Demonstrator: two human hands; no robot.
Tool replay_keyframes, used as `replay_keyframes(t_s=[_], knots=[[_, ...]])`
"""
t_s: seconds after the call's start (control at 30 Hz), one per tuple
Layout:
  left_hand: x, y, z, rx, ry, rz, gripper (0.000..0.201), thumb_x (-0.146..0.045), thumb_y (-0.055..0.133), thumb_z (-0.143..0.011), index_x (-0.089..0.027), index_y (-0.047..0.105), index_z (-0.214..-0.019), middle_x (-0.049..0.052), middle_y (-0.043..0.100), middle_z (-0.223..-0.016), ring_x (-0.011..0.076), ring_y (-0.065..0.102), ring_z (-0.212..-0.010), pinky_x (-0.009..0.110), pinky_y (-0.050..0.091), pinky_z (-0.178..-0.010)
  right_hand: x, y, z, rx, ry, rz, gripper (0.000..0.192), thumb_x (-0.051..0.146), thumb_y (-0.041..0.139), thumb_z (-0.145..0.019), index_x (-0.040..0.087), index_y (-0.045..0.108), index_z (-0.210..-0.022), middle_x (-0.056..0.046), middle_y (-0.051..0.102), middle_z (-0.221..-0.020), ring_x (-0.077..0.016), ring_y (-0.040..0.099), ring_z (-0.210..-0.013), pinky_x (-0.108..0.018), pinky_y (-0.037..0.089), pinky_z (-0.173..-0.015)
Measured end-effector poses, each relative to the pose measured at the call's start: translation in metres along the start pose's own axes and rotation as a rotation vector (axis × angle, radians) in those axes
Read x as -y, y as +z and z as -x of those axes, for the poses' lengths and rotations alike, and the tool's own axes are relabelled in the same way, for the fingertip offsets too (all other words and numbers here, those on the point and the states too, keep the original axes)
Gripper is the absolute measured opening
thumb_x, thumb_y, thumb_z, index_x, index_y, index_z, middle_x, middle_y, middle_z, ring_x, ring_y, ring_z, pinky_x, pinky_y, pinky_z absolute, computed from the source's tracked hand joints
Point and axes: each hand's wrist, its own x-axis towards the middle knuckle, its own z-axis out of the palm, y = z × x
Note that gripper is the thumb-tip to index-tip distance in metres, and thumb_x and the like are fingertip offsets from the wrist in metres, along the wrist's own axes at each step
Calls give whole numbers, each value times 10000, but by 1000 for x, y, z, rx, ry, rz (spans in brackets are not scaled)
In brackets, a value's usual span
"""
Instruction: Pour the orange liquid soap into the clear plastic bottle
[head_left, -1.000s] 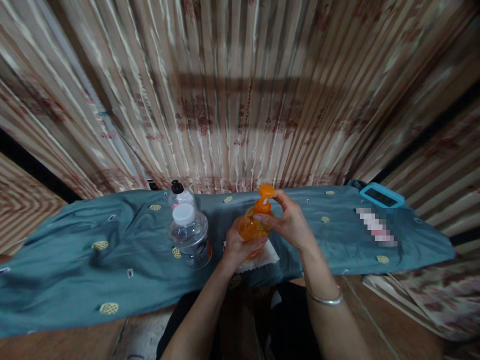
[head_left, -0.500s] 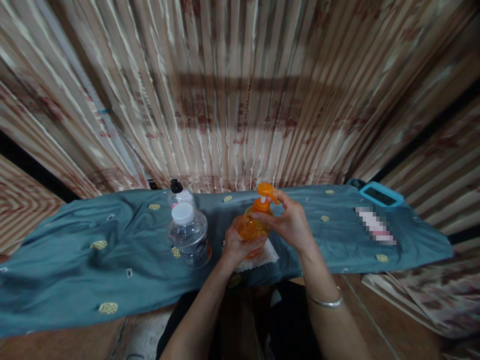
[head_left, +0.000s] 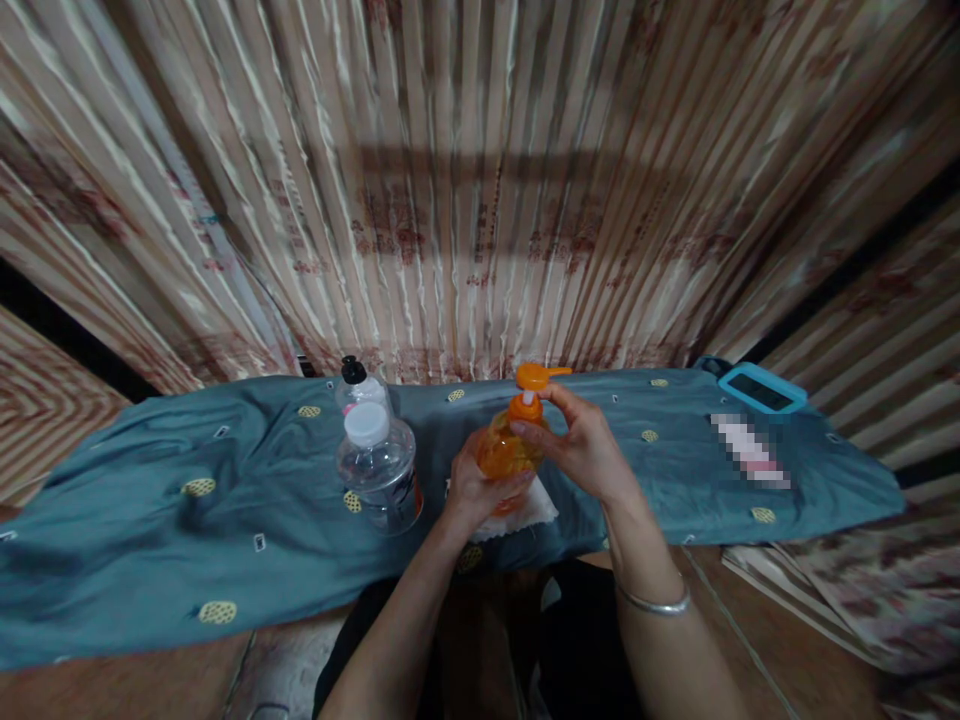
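- Orange pump bottle (head_left: 501, 455): translucent, orange-yellow throughout and near upright; whether the colour belongs to the contents or to the wall cannot be told. The orange pump head (head_left: 531, 377) stands above the collar on a short pale stem, its nozzle pointing to the person's right.
- Large clear bottle (head_left: 375, 470): upright, closed by a white cap (head_left: 367, 424), with dark and orange markings low on its side. The wall is transparent—any liquid level is indistinct.
- Black-topped bottle (head_left: 363, 392): standing just behind the large clear bottle and partly hidden by it; a pink patch shows on its pale body, and its contents cannot be made out.
- Left hand (head_left: 474, 485): curved around the lower body of the orange pump bottle, holding it from the left and near side.
- Right hand (head_left: 581, 440): thumb and forefinger drawn close together at the collar, just below the pump head; a silver bracelet (head_left: 660, 604) circles the forearm.
- Position: the orange pump bottle lies between the two hands—above a white cloth (head_left: 536, 508), contact with which is hidden by the left hand. The two other bottles stand apart, to the left, on the green patterned cover (head_left: 277, 590).
- Far right: a blue-framed device (head_left: 763, 388) rests near a pixelated item (head_left: 750, 452).
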Motion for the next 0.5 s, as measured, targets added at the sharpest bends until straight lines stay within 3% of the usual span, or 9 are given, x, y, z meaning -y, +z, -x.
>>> replay_keyframes(t_s=[0.17,0.27,0.37,0.43,0.5], knots=[[-4,-4,0,42,79,-10,624,-366,825,-616,-252,584,-1180,51,681,-1150,262,650,-1041,414,524,-931,-8,-2,1,168,-28,-167,319,395,606,-863,281,586,-1160,-19,625,-1261,-186,563,-1187,-345,431,-998],[-2,-6,-1,34,82,-36,646,-368,828,-615,-267,561,-1194,36,677,-1135,262,645,-1035,414,520,-919,-8,1,0,107,-9,-99,416,443,684,-791,242,575,-1139,-64,618,-1253,-221,560,-1180,-382,420,-1003],[-1,-5,-1,29,78,-44,657,-388,824,-613,-244,550,-1193,41,674,-1104,258,649,-1005,412,523,-890,-1,4,-1,-41,35,31,512,477,805,-635,211,578,-1009,-113,625,-1177,-281,566,-1136,-438,394,-997],[-1,-5,0,27,78,-49,656,-401,824,-607,-229,553,-1179,44,675,-1079,252,652,-977,407,525,-874,2,4,-1,-101,60,52,464,486,812,-616,219,576,-912,-113,636,-1117,-297,571,-1112,-464,376,-1005],[-3,-4,0,32,78,-58,638,-407,824,-605,-228,561,-1158,39,680,-1055,244,656,-949,399,528,-859,0,2,-2,-71,57,6,386,482,776,-667,228,586,-886,-100,646,-1115,-286,575,-1109,-465,372,-1017]])
